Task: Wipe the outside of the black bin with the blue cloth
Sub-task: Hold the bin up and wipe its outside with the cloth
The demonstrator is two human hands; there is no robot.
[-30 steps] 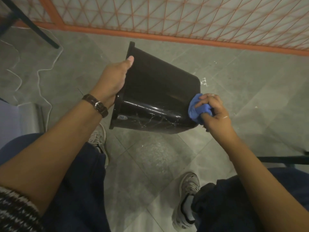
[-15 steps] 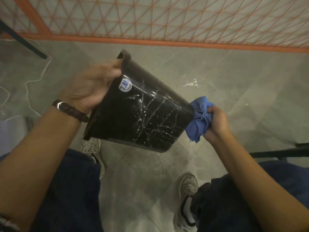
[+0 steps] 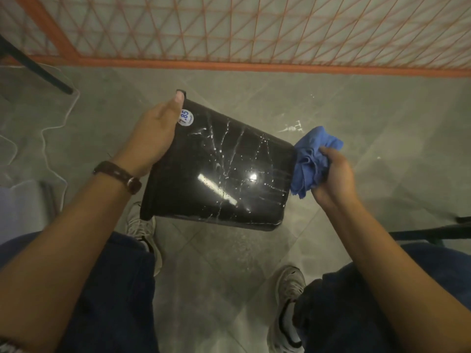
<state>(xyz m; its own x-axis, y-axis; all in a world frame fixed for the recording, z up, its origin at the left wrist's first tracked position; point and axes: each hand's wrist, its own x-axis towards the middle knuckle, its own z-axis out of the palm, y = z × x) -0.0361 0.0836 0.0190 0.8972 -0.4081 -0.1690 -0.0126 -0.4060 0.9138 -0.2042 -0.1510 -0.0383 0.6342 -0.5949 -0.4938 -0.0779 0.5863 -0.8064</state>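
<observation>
Black bin (image 3: 219, 171): being held in the air over the grey tiled floor (image 3: 369, 118), tilted on its side. Its rim is pointing toward the person's left and its base toward their right. One glossy wall is facing up, showing white streaks and droplets and catching two bright reflections.
Left hand (image 3: 155, 133): gripping the bin at its rim end. The thumb is lying along the top wall with its tip reaching the far corner of the rim, and the other fingers are hiding behind the bin.
Right hand (image 3: 334, 177): clutching the blue cloth (image 3: 309, 161), with the fingers curling round the bunched fabric.
Blue cloth: crumpling into folds and touching the bin's base end, at its upper right corner.
Sticker (image 3: 186, 117): round and white with blue digits, sitting on the top wall just beside the left thumb.
Watch (image 3: 119, 175): wrapping the left wrist on a brown strap.
Shoes: the left shoe (image 3: 142, 233) is peeking out under the bin's rim end, and the right shoe (image 3: 288, 301) is resting on the floor well below the bin.
Orange lattice fence (image 3: 254, 29): running across the far side of the floor.
</observation>
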